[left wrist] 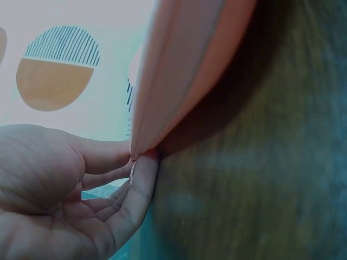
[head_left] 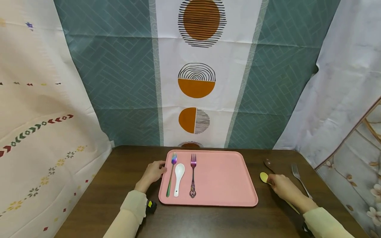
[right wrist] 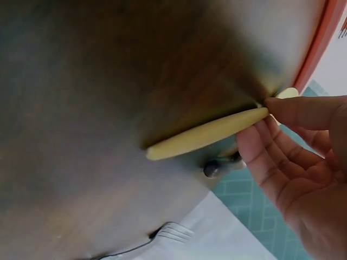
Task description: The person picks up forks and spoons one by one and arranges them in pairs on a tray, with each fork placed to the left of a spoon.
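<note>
My left hand (head_left: 154,172) pinches the left rim of a pink tray (head_left: 223,178), thumb above and fingers below, as the left wrist view shows. On the tray lie a rainbow-coloured fork (head_left: 171,177), a white spoon (head_left: 178,178) and a purplish fork with an ornate handle (head_left: 192,175). To the right of the tray, my right hand (head_left: 281,186) pinches a yellow spoon (head_left: 264,177) between thumb and fingers near its bowl. Its long yellow handle (right wrist: 206,135) slants back toward me. The spoon's middle is partly hidden by the hand.
Beyond my right hand lies a dark metal spoon (head_left: 268,164), partly covered by the hand. A silver fork (head_left: 296,172) rests farther right, near the edge of the brown wooden table (head_left: 214,221). Patterned cloth (head_left: 128,82) hangs behind the table.
</note>
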Motion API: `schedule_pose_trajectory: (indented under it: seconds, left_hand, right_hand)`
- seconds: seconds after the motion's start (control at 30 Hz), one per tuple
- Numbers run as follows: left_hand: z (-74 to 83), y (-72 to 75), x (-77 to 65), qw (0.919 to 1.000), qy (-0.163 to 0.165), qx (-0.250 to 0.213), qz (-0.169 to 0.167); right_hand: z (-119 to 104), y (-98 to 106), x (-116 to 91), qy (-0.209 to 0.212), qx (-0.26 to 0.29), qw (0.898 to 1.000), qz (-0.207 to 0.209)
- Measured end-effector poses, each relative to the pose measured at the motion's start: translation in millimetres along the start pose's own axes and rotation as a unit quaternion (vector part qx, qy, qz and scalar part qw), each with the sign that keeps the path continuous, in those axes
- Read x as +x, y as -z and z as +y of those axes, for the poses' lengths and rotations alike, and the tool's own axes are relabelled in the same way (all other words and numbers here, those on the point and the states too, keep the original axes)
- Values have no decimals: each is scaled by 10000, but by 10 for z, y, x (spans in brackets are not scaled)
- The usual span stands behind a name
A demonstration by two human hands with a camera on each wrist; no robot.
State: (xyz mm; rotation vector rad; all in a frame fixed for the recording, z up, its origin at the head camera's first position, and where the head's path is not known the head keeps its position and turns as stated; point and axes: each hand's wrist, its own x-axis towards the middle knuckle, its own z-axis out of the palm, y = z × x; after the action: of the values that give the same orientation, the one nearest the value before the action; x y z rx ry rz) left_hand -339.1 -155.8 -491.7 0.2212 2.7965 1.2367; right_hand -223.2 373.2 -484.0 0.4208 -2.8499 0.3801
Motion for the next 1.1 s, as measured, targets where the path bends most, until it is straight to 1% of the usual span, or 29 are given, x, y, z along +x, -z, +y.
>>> schedule_pose_trajectory:
  seconds: [0.13, 0.23, 0.37, 0.5, 0.67, 0.77, 0.93, 1.03, 1.1]
  left_hand:
    - [2, -70, -9, 9998, 16, -121, -133]
    - [17, -80, -11, 9997, -17, -197, -135]
    - [40, -39, -10, 9998, -60, -194, -89]
    - [56, -2, -10, 9998, 8, -172, -110]
    - [42, 21, 21, 9999, 53, -99, -68]
    - [35, 24, 37, 9999, 68, -120, -57]
    - [32, 24, 31, 9997, 85, -187, -100]
    - [28, 27, 14, 9997, 87, -219, -96]
    - [18, 23, -1, 9996, 110, -245, -89]
  right_hand:
    - [17, 2, -84, -67, -201, 9997, -149]
    - [31, 18, -85, -80, -175, 9996, -224]
    - [45, 58, -22, -162, 50, 9994, -287]
    - [47, 127, 45, -357, 282, 9985, -317]
    - [12, 226, 191, -388, 493, 9979, -147]
    - [-12, 263, 279, -414, 598, 9973, -123]
    - [-22, 264, 347, -468, 669, 9966, -123]
    - [-18, 247, 364, -429, 707, 9965, -94]
    - [-26, 241, 377, -463, 813, 9956, -98]
